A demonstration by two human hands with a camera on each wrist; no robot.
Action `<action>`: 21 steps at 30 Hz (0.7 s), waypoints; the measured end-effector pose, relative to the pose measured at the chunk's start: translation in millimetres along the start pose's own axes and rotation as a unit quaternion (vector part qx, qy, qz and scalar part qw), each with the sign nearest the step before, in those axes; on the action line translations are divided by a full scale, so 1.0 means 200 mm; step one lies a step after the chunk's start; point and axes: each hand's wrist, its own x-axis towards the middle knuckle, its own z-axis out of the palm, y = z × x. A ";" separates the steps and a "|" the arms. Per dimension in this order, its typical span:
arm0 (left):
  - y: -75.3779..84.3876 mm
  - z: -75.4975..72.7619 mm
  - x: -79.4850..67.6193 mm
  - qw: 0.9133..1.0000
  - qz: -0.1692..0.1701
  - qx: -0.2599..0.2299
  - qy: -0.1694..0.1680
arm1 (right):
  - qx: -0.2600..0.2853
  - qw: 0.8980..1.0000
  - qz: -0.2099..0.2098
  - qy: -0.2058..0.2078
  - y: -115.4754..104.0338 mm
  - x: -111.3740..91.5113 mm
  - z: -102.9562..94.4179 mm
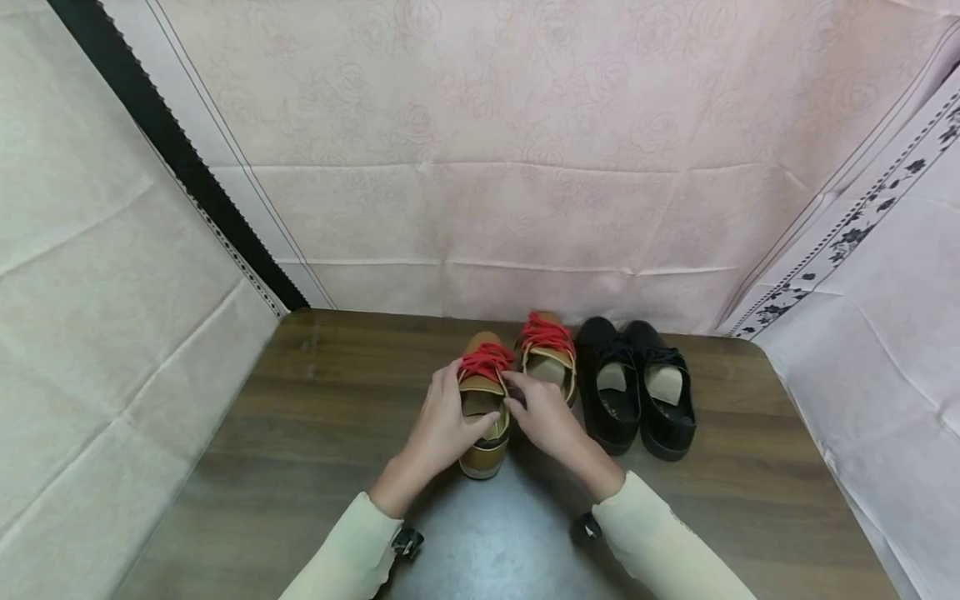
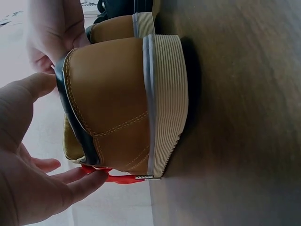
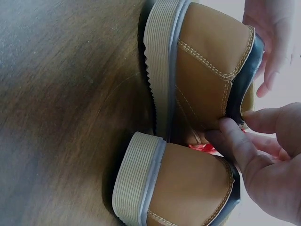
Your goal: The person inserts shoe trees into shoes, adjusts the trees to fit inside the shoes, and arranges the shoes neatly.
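Observation:
A tan-brown lace-up shoe (image 1: 482,462) with red laces (image 1: 487,360) stands upright on the wooden table, toe pointing away. My left hand (image 1: 446,421) holds it from the left, thumb at the dark collar and fingers beside the laces. In the left wrist view, the shoe's brown side (image 2: 113,89) and ribbed cream sole show. From the right, my right hand (image 1: 551,421) pinches the shoe's collar near the laces between thumb and index finger, as the right wrist view shows. Its matching shoe (image 3: 188,183) stands close on the right, its own red laces (image 1: 547,333) tied.
A pair of black shoes (image 1: 607,417) stands side by side to the right of the brown pair. The wooden table (image 1: 337,392) ends at a wall covered with pale patterned cloth (image 1: 525,217). White cloth hangs on both sides.

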 end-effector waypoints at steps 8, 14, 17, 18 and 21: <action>-0.02 -0.01 -0.05 1.000 0.009 -0.008 0.021 | -0.005 1.000 -0.008 0.007 -0.02 -0.03 0.01; -0.03 -0.01 -0.08 1.000 0.014 -0.019 0.014 | -0.016 0.999 -0.022 0.019 -0.01 -0.06 0.01; -0.05 -0.01 -0.11 0.999 0.016 -0.028 0.012 | -0.015 0.999 -0.026 0.028 -0.02 -0.07 0.01; -0.05 -0.02 -0.11 0.999 0.016 -0.030 0.014 | -0.011 0.999 -0.027 0.027 -0.02 -0.08 0.01; -0.08 -0.04 -0.14 0.999 0.017 -0.037 0.023 | -0.005 1.000 -0.027 0.015 -0.03 -0.10 0.02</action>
